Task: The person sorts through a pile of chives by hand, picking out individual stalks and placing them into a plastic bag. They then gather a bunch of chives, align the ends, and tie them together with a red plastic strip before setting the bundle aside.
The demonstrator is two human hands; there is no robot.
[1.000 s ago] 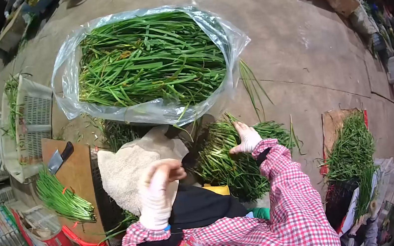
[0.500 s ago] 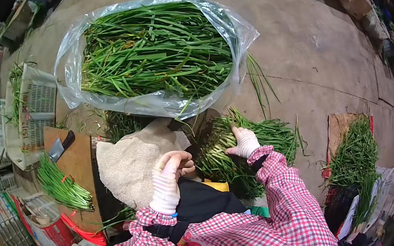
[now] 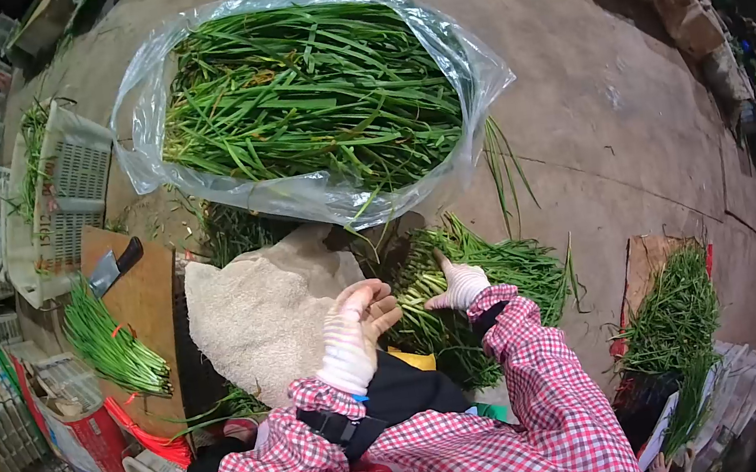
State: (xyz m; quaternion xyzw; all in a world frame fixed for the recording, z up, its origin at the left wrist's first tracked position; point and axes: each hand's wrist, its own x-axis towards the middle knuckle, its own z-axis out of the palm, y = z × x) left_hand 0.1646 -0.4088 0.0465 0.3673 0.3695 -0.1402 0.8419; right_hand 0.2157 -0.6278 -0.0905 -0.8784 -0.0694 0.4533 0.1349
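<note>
My right hand (image 3: 458,283), in a white cuffed glove with bare fingertips, rests at the pale stem ends of a pile of garlic chives (image 3: 524,275). Its thumb and forefinger are spread apart over the stems. To its left, my left hand (image 3: 368,313) is raised over my lap, fingers curled in toward the thumb; whether anything thin is between them I cannot make out. A beige towel-like cloth (image 3: 249,317) lies beside that hand. In front, a large clear plastic bag (image 3: 295,194) holds a thick heap of long green chives (image 3: 311,100).
On the left, a wooden board (image 3: 140,294) carries a knife (image 3: 117,266) and a tied chive bunch (image 3: 113,346). Red ties (image 3: 149,430) hang near it. White plastic baskets (image 3: 68,197) stand farther left. More loose greens (image 3: 674,315) lie at the right.
My left hand has shifted right, toward the pile, and its fingers have loosened a little. The right hand has moved slightly left along the stem ends. The view has tilted slightly.
</note>
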